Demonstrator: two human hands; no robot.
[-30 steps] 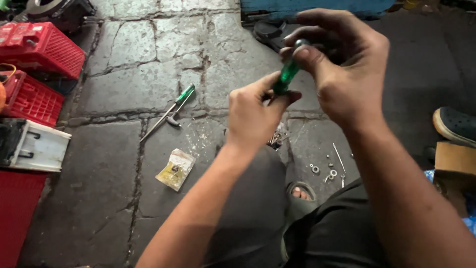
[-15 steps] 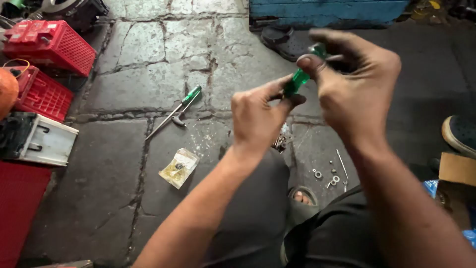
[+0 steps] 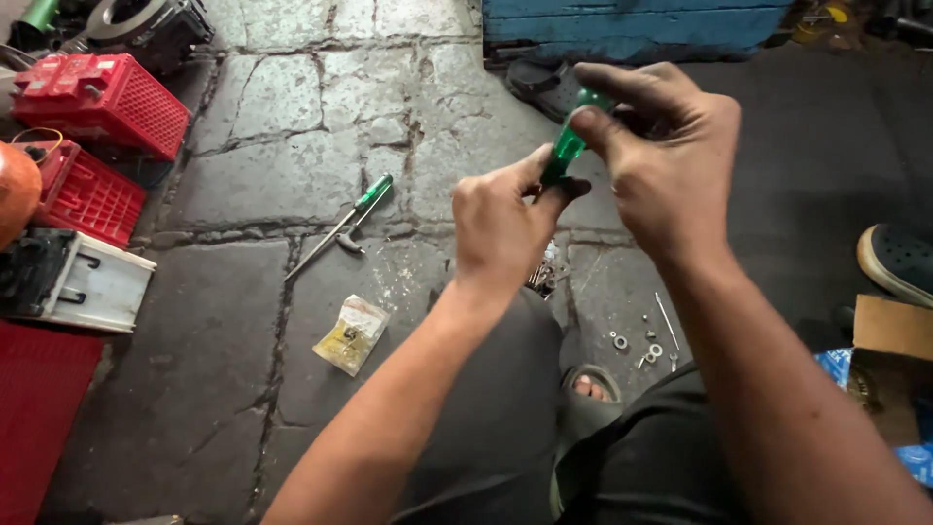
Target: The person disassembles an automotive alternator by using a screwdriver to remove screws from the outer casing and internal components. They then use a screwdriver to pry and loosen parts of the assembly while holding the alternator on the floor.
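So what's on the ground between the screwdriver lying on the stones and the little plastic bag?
Nothing: in the head view, only bare cracked stone floor separates the lying screwdriver from the small plastic bag.

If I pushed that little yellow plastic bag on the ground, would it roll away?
Probably not. The small bag lies flat and crinkled on the stone floor, so it would likely slide or crumple rather than roll. It looks thin and light, with small bits inside that may shift.
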